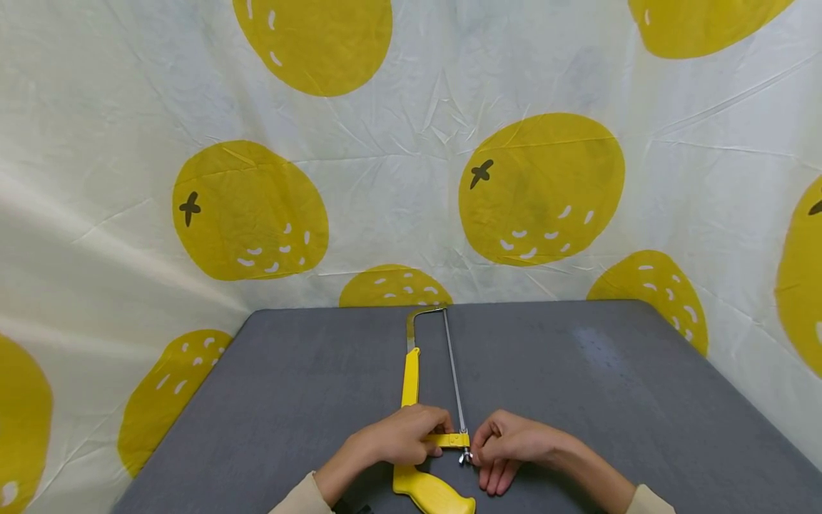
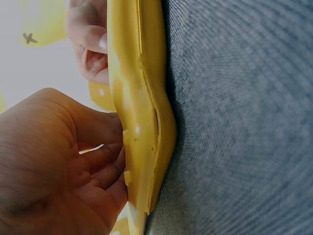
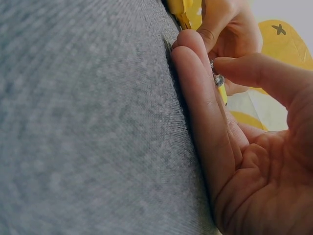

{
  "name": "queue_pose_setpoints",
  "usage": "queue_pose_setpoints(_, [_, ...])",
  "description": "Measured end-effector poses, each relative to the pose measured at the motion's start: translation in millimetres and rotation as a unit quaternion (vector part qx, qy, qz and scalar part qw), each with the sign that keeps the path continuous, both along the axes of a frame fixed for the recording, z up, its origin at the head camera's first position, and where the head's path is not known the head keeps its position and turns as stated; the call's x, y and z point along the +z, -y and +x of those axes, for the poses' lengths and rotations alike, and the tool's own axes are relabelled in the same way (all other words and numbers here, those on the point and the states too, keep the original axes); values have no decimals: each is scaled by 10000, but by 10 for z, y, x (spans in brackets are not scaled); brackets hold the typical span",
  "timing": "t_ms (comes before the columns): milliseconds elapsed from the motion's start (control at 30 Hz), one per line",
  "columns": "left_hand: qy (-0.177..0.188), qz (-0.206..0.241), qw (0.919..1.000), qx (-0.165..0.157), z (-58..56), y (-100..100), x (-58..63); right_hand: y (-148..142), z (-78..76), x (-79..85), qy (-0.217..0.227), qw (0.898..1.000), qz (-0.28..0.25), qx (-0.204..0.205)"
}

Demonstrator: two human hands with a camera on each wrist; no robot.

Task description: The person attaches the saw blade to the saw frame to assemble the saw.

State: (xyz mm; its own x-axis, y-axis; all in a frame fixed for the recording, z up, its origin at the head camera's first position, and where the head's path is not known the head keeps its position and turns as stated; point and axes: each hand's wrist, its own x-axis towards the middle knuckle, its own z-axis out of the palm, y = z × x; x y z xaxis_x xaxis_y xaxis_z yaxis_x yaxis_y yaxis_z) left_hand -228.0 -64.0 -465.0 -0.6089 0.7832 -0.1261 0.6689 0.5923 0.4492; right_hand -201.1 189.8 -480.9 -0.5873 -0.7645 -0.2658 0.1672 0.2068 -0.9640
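Observation:
A hacksaw with a yellow frame lies on the table, its handle toward me and its thin blade on the right side. My left hand grips the yellow crosspiece at the blade's near end. Just below that crosspiece sits a small metal wing nut, which my right hand pinches between thumb and forefinger. In the right wrist view the wing nut shows at the thumb tip, partly covered by fingers. The handle hides some left fingertips in the left wrist view.
The grey cloth-covered table runs back to a white curtain printed with large yellow fruit, which also hangs along both sides. A small dark object peeks in at the bottom edge, near the left sleeve.

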Motion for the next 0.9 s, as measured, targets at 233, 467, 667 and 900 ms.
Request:
queue_pose_setpoints(233, [-20,1,10000,-6,13,0,15,10,5,-1,-5,10000,21,-47])
queue_pose_setpoints(467, [-47,29,10000,-6,12,6,14,12,8,3,62,10000,-2,-73])
queue_pose_setpoints(667, [-72,56,10000,-2,-2,-3,20,2,-7,13,80,9999,-53,-39])
queue_pose_setpoints(900, [-63,69,10000,-2,-14,-16,33,-11,-27,26,70,10000,-41,-25])
